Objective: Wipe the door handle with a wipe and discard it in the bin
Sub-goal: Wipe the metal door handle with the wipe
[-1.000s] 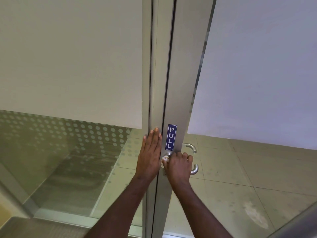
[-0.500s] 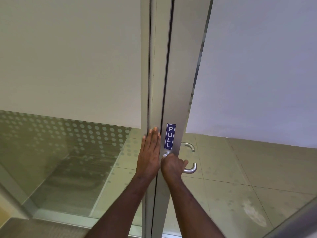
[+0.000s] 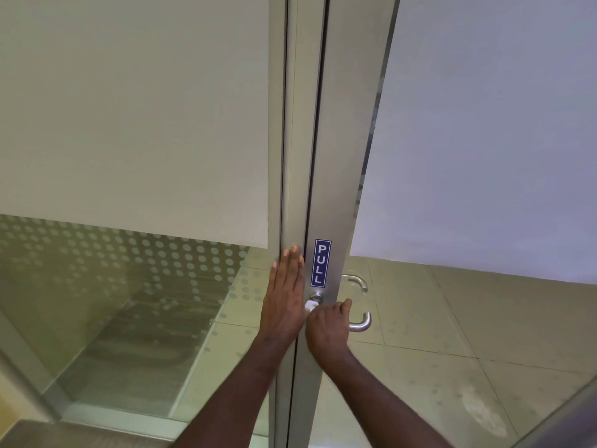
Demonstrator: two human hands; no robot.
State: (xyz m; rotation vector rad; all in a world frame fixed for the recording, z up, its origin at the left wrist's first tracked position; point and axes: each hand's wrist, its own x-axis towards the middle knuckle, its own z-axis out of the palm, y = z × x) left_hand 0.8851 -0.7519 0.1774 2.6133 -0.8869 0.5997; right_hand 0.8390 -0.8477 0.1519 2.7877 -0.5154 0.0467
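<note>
A silver lever door handle [image 3: 361, 322] sticks out to the right of an aluminium door stile, just below a blue PULL sticker [image 3: 322, 262]. My right hand [image 3: 328, 329] is closed around the handle near its round base, and a bit of white wipe [image 3: 310, 306] shows at its fingertips. My left hand [image 3: 286, 294] lies flat, fingers together, on the metal frame left of the door gap. A second handle [image 3: 358, 281] shows through the glass behind. No bin is in view.
Frosted glass panels [image 3: 129, 108] fill the upper half on both sides of the frame. Through the clear lower glass I see a tiled floor [image 3: 452, 334] on the right and a dotted glass partition on the left.
My right hand has slid along the handle, from a grip over the lever towards its round base, and the white wipe now shows at its fingertips. The left hand has stayed flat on the frame.
</note>
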